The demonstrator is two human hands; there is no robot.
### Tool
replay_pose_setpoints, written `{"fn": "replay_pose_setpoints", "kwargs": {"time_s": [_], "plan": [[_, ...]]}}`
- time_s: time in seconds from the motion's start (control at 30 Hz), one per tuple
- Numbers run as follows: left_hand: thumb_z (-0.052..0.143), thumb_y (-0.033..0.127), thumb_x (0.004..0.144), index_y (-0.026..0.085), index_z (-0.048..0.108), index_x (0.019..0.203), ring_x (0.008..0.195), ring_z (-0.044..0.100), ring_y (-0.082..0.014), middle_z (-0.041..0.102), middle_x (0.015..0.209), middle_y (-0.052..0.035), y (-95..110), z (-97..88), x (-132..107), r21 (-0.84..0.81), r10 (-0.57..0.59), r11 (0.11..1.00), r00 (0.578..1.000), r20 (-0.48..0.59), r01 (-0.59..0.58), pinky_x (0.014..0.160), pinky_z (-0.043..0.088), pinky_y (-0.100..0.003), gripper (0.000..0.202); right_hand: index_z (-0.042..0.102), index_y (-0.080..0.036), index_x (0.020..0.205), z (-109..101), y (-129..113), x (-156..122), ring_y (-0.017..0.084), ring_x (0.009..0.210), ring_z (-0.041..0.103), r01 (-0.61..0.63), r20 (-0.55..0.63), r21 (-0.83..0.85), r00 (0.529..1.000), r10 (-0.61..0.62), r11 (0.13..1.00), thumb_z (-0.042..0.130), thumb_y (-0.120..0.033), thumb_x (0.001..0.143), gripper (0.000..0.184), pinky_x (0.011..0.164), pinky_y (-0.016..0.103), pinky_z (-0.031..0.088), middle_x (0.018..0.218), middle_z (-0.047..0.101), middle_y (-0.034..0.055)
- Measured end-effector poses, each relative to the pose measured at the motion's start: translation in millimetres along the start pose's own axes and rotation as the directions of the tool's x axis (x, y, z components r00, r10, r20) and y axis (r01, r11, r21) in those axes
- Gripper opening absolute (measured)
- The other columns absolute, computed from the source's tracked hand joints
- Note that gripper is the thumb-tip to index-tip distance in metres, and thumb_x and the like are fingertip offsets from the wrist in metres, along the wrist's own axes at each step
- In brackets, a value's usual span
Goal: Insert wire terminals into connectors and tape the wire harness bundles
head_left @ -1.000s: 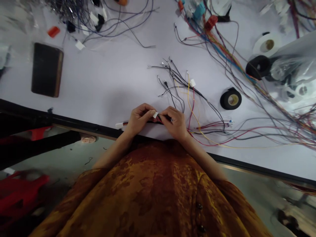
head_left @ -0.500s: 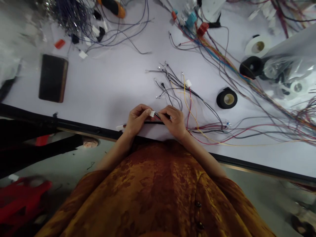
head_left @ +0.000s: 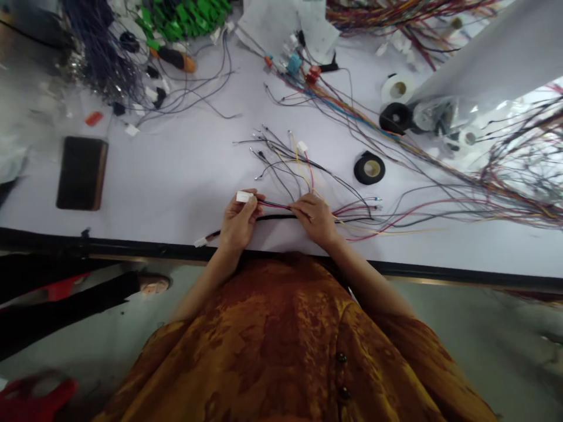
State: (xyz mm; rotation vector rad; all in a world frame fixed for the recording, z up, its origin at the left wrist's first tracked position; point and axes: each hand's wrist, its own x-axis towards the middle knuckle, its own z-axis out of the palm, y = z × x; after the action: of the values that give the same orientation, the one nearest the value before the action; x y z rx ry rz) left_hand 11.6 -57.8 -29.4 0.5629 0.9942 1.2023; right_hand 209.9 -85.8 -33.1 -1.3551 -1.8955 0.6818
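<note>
Near the table's front edge, my left hand pinches a white connector between thumb and fingers. Thin red and black wires run from the connector to my right hand, whose fingers are closed on them. Below these wires lies a black sleeved cable, with a white plug at its left end. Black wires with metal terminals fan out on the table beyond my hands. Among them are a yellow wire and a white connector on a red wire.
A roll of black tape lies to the right, near a long wire bundle. At the left is a dark phone-like slab. Green connectors and a screwdriver sit at the back. Another person's foot shows below.
My hands have moved apart, with more of the red and black wires showing between them. The connector is now more exposed in my left hand. The camera view has shifted.
</note>
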Motion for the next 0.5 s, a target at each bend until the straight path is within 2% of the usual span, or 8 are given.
{"fn": "replay_pose_setpoints", "kwargs": {"time_s": [0.13, 0.2, 0.23, 0.3, 0.37, 0.4, 0.43, 0.5], "plan": [[0.089, 0.034, 0.063, 0.019, 0.072, 0.094, 0.057, 0.062, -0.0045, 0.072, 0.078, -0.0007, 2.9, 0.2, 2.5, 0.018, -0.015, 1.0, 0.998, -0.06, 0.016, 0.057, 0.053, -0.014, 0.038, 0.072, -0.018, 0.096, -27.6, 10.9, -20.4, 0.019, 0.089, 0.061, 0.006, 0.002, -0.042, 1.0, -0.006, 0.999, 0.051, -0.027, 0.098, 0.023, 0.079, 0.032, 0.05, 0.092, 0.067, 0.0084], [0.089, 0.034, 0.062, 0.018, 0.073, 0.095, 0.055, 0.061, -0.0041, 0.072, 0.076, -0.0008, 7.2, 1.7, 2.8, 0.043, -0.001, 0.999, 0.998, -0.07, 0.004, 0.056, 0.052, -0.013, 0.04, 0.069, -0.019, 0.099, -52.5, 24.5, -19.5, 0.018, 0.089, 0.061, -0.109, -0.138, -0.023, 0.985, 0.105, 0.994, 0.049, -0.029, 0.097, 0.022, 0.08, 0.032, 0.05, 0.095, 0.067, 0.0072], [0.089, 0.034, 0.063, 0.017, 0.073, 0.095, 0.054, 0.06, -0.0038, 0.072, 0.076, -0.001, 9.5, 3.0, 2.9, 0.059, 0.007, 0.998, 0.998, -0.066, -0.003, 0.055, 0.052, -0.013, 0.039, 0.067, -0.02, 0.099, -68.1, 35.3, -16.1, 0.018, 0.089, 0.061, -0.214, -0.261, -0.038, 0.945, 0.197, 0.976, 0.05, -0.029, 0.097, 0.02, 0.081, 0.032, 0.05, 0.097, 0.066, 0.007], [0.087, 0.031, 0.065, 0.016, 0.072, 0.096, 0.052, 0.06, -0.0037, 0.072, 0.075, -0.0009, 13.6, 6.2, 2.8, 0.102, 0.023, 0.995, 0.998, -0.05, -0.018, 0.053, 0.052, -0.013, 0.038, 0.062, -0.018, 0.097, -101.3, 62.0, -5.4, 0.019, 0.09, 0.058, -0.492, -0.524, -0.086, 0.762, 0.38, 0.867, 0.053, -0.029, 0.092, 0.015, 0.084, 0.036, 0.049, 0.098, 0.063, 0.0078], [0.085, 0.027, 0.067, 0.015, 0.071, 0.096, 0.052, 0.061, -0.0043, 0.072, 0.075, -0.0005, 16.7, 9.0, 3.0, 0.169, 0.047, 0.985, 0.998, -0.037, -0.04, 0.055, 0.053, -0.015, 0.035, 0.058, -0.017, 0.089, -127.8, 87.2, 8.7, 0.022, 0.095, 0.054, -0.696, -0.578, -0.142, 0.635, 0.512, 0.704, 0.065, -0.025, 0.08, 0.013, 0.093, 0.041, 0.045, 0.097, 0.059, 0.0093], [0.084, 0.025, 0.067, 0.015, 0.07, 0.096, 0.053, 0.062, -0.005, 0.072, 0.076, -0.0005, 18.0, 9.8, 3.3, 0.21, 0.061, 0.976, 0.998, -0.025, -0.054, 0.057, 0.054, -0.016, 0.033, 0.056, -0.017, 0.085, -135.2, 95.0, 16.2, 0.023, 0.096, 0.053, -0.737, -0.566, -0.156, 0.613, 0.552, 0.658, 0.067, -0.021, 0.076, 0.015, 0.095, 0.042, 0.044, 0.095, 0.058, 0.0092], [0.082, 0.025, 0.068, 0.016, 0.069, 0.095, 0.055, 0.063, -0.0056, 0.073, 0.077, -0.0005, 19.2, 9.9, 3.8, 0.251, 0.072, 0.966, 0.997, -0.007, -0.068, 0.059, 0.055, -0.017, 0.031, 0.054, -0.017, 0.084, -137.7, 97.8, 23.6, 0.022, 0.094, 0.053, -0.742, -0.535, -0.152, 0.617, 0.577, 0.653, 0.067, -0.018, 0.073, 0.017, 0.094, 0.042, 0.044, 0.093, 0.056, 0.008], [0.08, 0.025, 0.07, 0.016, 0.068, 0.094, 0.059, 0.065, -0.0066, 0.074, 0.082, -0.0014, 22.0, 8.2, 5.4, 0.318, 0.079, 0.944, 0.996, 0.047, -0.09, 0.064, 0.058, -0.02, 0.028, 0.052, -0.018, 0.09, -128.9, 86.0, 36.8, 0.018, 0.082, 0.052, -0.668, -0.428, -0.042, 0.684, 0.59, 0.743, 0.064, -0.016, 0.072, 0.022, 0.083, 0.037, 0.048, 0.086, 0.054, 0.0033]]}}
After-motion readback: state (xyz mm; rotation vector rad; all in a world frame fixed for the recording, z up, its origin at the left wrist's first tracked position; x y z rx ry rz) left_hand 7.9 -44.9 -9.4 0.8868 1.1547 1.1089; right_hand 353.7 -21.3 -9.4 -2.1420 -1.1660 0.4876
